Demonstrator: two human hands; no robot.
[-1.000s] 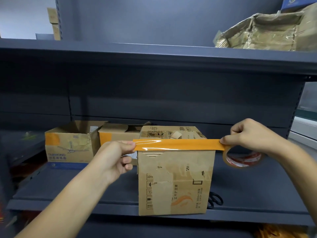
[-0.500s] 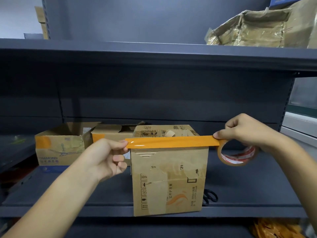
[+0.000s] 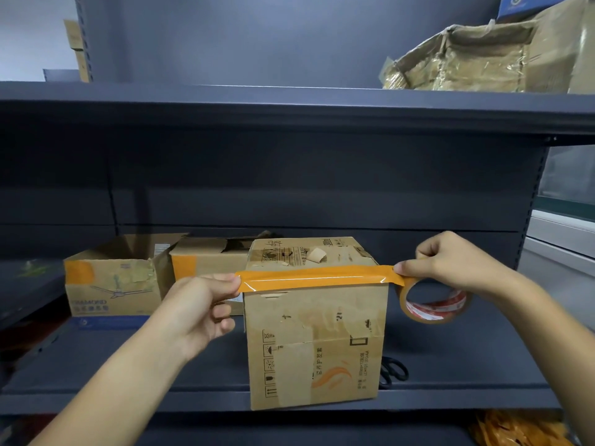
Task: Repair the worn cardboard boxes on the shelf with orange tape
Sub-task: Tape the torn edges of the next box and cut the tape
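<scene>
The left hand (image 3: 199, 312) pinches the free end of the orange tape strip (image 3: 314, 277), stretched along the near top edge of the worn cardboard box (image 3: 317, 342) at the shelf (image 3: 450, 365) front. The right hand (image 3: 450, 265) pinches the strip at the tape roll (image 3: 434, 305). Slack or a tilt could crease the strip or stick it crooked. The open box (image 3: 112, 284) far left shows no contents.
</scene>
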